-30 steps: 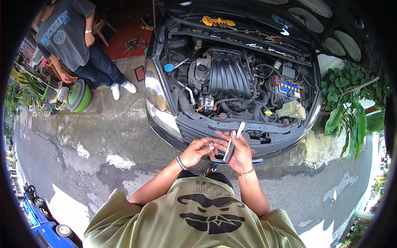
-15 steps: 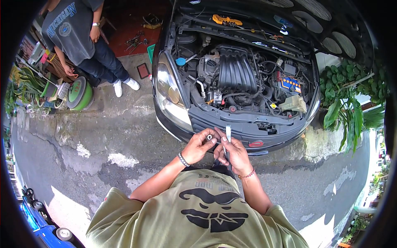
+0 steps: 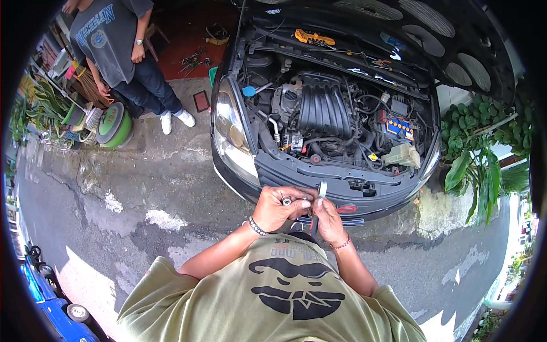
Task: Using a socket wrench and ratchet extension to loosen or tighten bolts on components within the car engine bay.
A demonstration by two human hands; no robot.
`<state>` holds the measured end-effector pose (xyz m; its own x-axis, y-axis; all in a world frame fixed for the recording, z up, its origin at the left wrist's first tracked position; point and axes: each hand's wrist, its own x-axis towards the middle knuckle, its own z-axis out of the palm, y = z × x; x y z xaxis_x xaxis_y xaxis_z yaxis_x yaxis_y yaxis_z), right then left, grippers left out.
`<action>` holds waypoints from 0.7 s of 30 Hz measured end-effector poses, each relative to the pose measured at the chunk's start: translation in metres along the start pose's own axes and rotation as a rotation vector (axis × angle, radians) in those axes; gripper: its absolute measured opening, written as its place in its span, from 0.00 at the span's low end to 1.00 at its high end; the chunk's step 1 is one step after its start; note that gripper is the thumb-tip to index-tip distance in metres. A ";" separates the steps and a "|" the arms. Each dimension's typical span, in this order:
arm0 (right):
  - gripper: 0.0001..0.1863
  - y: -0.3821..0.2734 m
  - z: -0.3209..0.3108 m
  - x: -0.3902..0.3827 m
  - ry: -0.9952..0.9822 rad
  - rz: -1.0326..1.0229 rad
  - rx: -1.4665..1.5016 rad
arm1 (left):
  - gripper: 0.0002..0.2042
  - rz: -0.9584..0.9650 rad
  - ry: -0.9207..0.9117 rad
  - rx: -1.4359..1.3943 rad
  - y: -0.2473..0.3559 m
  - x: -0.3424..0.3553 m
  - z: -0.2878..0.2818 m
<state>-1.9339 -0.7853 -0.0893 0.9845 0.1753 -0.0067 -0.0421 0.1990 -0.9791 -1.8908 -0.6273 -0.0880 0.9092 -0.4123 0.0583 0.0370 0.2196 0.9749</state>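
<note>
In front of the car's bumper, my two hands work close together. My left hand (image 3: 272, 211) is closed around a small silver socket (image 3: 286, 201), its round end facing up. A second small metal piece (image 3: 305, 198) shows at its thumb and fingertips, too small to name surely. My right hand (image 3: 330, 221) grips a ratchet wrench (image 3: 323, 188). Its silver head sticks up above the thumb, and the dark and red handle (image 3: 314, 226) hangs below. The fingers of both hands nearly meet, partly hiding what lies between them.
A black car (image 3: 235, 137) stands ahead with its hood (image 3: 364, 34) raised over the engine (image 3: 325, 102). A yellow socket holder (image 3: 314, 37) and other tools lie along the cowl. Another person (image 3: 122, 57) stands at left beside a green pot (image 3: 114, 126). Leafy plants (image 3: 478, 131) grow at right.
My left hand has brought its fingertips over to the ratchet wrench, with a second metal piece now visible there. The wrench has turned in my right hand. The other person's hand has shifted slightly.
</note>
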 end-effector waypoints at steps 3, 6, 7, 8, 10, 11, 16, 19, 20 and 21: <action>0.20 0.002 -0.023 -0.018 0.010 0.181 -0.033 | 0.08 -0.053 0.025 0.033 0.009 0.009 -0.005; 0.14 -0.006 -0.025 -0.026 0.240 0.177 -0.135 | 0.08 0.005 0.010 0.153 0.008 0.016 -0.009; 0.09 -0.011 -0.026 -0.021 0.330 0.021 -0.507 | 0.08 -0.055 -0.025 0.307 0.020 0.018 -0.009; 0.09 -0.023 -0.027 -0.018 0.333 0.019 -0.505 | 0.08 -0.115 -0.060 0.461 0.026 0.020 -0.010; 0.07 -0.052 -0.020 -0.013 0.261 -0.099 -0.822 | 0.10 -0.025 -0.054 0.574 0.018 0.019 -0.015; 0.07 -0.057 -0.021 -0.011 0.251 -0.149 -0.894 | 0.11 0.018 -0.069 0.657 0.017 0.019 -0.017; 0.06 -0.062 -0.019 -0.014 0.271 -0.150 -0.859 | 0.11 0.026 -0.144 0.943 0.018 0.024 -0.025; 0.11 -0.058 -0.006 -0.010 0.126 -0.330 -0.876 | 0.15 0.131 -0.084 1.055 0.020 0.024 -0.021; 0.11 -0.056 -0.006 -0.010 0.126 -0.325 -0.876 | 0.16 0.150 -0.070 1.109 0.022 0.023 -0.020; 0.12 -0.055 -0.007 -0.008 0.100 -0.319 -0.904 | 0.17 0.160 -0.066 1.135 0.018 0.024 -0.022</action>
<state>-1.9384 -0.8048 -0.0374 0.9387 0.1506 0.3102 0.3359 -0.6026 -0.7239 -1.8589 -0.6134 -0.0736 0.8451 -0.5042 0.1778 -0.5027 -0.6363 0.5852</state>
